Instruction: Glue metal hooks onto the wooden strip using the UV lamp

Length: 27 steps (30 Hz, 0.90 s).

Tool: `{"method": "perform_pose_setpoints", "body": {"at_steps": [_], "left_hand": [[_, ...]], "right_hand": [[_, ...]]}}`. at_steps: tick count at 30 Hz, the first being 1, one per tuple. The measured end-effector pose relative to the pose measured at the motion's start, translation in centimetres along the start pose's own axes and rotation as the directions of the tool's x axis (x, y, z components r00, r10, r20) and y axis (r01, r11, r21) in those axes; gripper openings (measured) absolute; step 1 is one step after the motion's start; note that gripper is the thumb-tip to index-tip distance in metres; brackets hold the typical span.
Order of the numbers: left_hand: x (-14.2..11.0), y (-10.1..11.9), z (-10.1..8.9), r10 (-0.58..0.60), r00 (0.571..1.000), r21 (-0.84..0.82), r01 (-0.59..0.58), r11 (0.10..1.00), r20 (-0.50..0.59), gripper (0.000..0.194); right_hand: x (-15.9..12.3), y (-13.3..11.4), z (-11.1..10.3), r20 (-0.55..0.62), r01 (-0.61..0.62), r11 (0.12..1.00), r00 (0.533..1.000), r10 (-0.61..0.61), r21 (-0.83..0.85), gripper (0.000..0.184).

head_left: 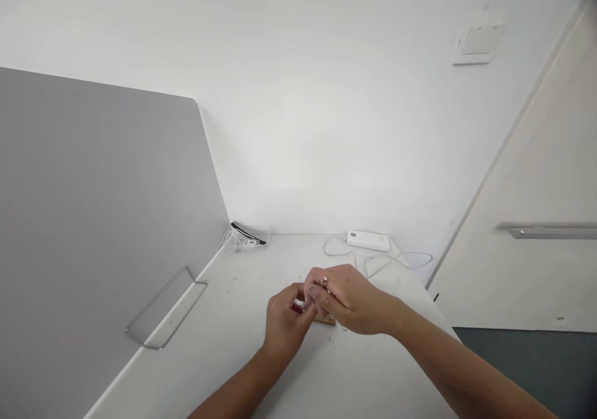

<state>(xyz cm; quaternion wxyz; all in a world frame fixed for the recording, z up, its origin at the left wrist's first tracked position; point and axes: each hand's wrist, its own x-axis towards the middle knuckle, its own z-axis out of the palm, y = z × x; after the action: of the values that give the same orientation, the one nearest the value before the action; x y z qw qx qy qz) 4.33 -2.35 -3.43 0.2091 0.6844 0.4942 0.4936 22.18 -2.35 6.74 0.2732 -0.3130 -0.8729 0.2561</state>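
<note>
My right hand (346,299) is closed, thumb against the curled fingers. Gripped in it is a slim stick-like thing with a shiny round end (324,280) poking out above the thumb; the rest of it is hidden. Right beside it, my left hand (285,321) is closed in a pinch, its fingertips meeting those of the right hand. Whatever lies between the left fingers is too covered to name. Under the two hands, a small flat brown piece (325,321), wood-like, shows partly above the white table (373,375).
A grey partition (93,207) borders the table's left side, with a wire frame (161,347) by it. At the back are a clear tray (263,232) holding a dark object and a white box-shaped device (368,240) with a cable (410,255). Small dark specks dot the tabletop.
</note>
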Motion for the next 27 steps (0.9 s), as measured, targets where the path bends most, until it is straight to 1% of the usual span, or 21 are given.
{"method": "perform_pose_setpoints", "body": {"at_steps": [2, 5, 7, 9, 11, 14, 17, 19, 20, 21, 23, 25, 27], "left_hand": [[0.0, 0.0, 0.1, -0.016, 1.000, -0.015, 0.016, 1.000, -0.004, 0.012], [0.0, 0.2, 0.1, -0.048, 0.999, -0.065, 0.048, 0.997, 0.001, 0.012], [0.0, 0.3, 0.1, -0.066, 0.998, -0.075, 0.066, 0.995, 0.001, 0.014], [-0.1, 0.4, 0.1, -0.075, 0.997, -0.081, 0.074, 0.994, -0.003, 0.014], [-0.1, 0.3, 0.1, -0.079, 0.997, -0.088, 0.078, 0.993, -0.005, 0.013], [0.0, 0.2, 0.1, -0.070, 0.997, -0.089, 0.069, 0.994, -0.010, 0.011], [0.0, 0.1, 0.0, -0.035, 0.999, -0.079, 0.034, 0.996, -0.002, 0.010], [0.0, 0.2, 0.0, -0.012, 1.000, -0.065, 0.013, 0.998, 0.007, 0.009], [0.0, 0.2, -0.1, -0.004, 1.000, -0.056, 0.004, 0.998, 0.008, 0.010], [0.0, 0.2, -0.1, 0.002, 1.000, -0.047, -0.002, 0.999, 0.011, 0.011], [0.0, 0.2, -0.1, 0.004, 1.000, -0.033, -0.003, 0.999, 0.012, 0.013], [-0.1, 0.1, 0.0, -0.007, 1.000, -0.036, 0.008, 0.999, 0.009, 0.010], [-0.1, 0.1, 0.1, -0.021, 1.000, -0.050, 0.021, 0.999, 0.003, 0.008]], "right_hand": [[0.1, 0.8, 0.2, -0.100, -0.040, 0.996, 0.994, 0.033, -0.074, 0.031], [0.3, 2.3, -0.2, -0.225, -0.110, 0.983, 0.972, 0.074, -0.150, 0.033], [0.5, 3.2, -0.6, -0.270, -0.147, 0.970, 0.959, 0.091, -0.195, 0.034], [0.6, 3.9, -1.0, -0.274, -0.178, 0.961, 0.955, 0.117, -0.212, 0.034], [0.6, 4.2, -1.4, -0.233, -0.191, 0.959, 0.962, 0.140, -0.211, 0.035], [0.3, 3.6, -1.7, -0.106, -0.172, 0.968, 0.982, 0.155, -0.180, 0.037], [-0.1, 2.0, -1.7, 0.048, -0.150, 0.988, 0.987, 0.152, -0.045, 0.039], [-0.2, 0.9, -1.3, 0.102, -0.124, 0.991, 0.988, 0.118, 0.057, 0.041], [-0.1, 0.4, -1.1, 0.106, -0.097, 0.991, 0.990, 0.088, 0.090, 0.045], [0.0, 0.1, -0.8, 0.091, -0.073, 0.991, 0.994, 0.063, 0.109, 0.046], [0.2, 0.0, -0.2, 0.014, -0.043, 0.993, 0.999, 0.042, 0.107, 0.045], [0.4, 0.5, 0.1, -0.098, -0.054, 0.996, 0.993, 0.061, 0.076, 0.039], [0.5, 1.5, 0.2, -0.207, -0.077, 0.996, 0.975, 0.083, 0.034, 0.036]]}}
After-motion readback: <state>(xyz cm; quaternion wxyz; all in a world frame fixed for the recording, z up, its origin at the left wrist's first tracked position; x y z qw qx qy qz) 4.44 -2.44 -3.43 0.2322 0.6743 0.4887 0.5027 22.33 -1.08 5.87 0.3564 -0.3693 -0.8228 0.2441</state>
